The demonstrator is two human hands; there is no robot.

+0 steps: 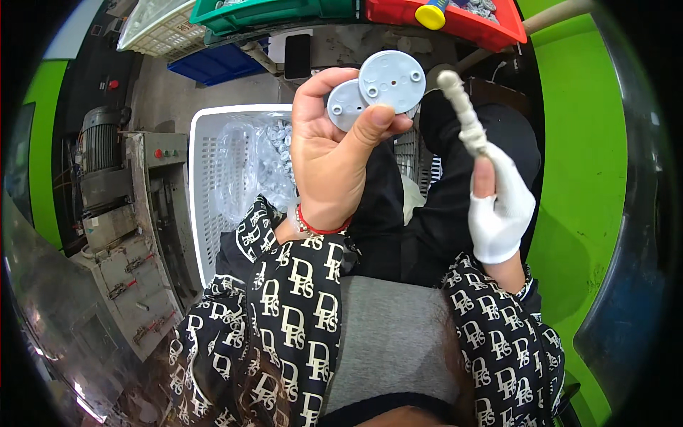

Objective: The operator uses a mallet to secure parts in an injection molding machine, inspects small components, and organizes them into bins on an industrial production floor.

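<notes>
My left hand (331, 146) is raised in the upper middle, bare, with a red cord bracelet at the wrist. Its thumb and fingers pinch two round, pale grey plastic discs. The front disc (393, 75) has small raised rings and a centre hole. Partly covered by it, the other disc (343, 107) sits lower left. My right hand (501, 203) wears a white glove with the thumb tip bare. One long finger, wrapped in whitish material, points up, apart from the discs. Nothing shows in this hand; its other fingers are mostly hidden.
A white perforated basket (197, 178) at left holds a clear bag and small grey parts. Along the top stand a green crate (284, 13) and a red crate (398, 13) with a yellow-ended tool handle (430, 17). Machinery (135, 228) flanks the left; a green panel (587, 142) the right.
</notes>
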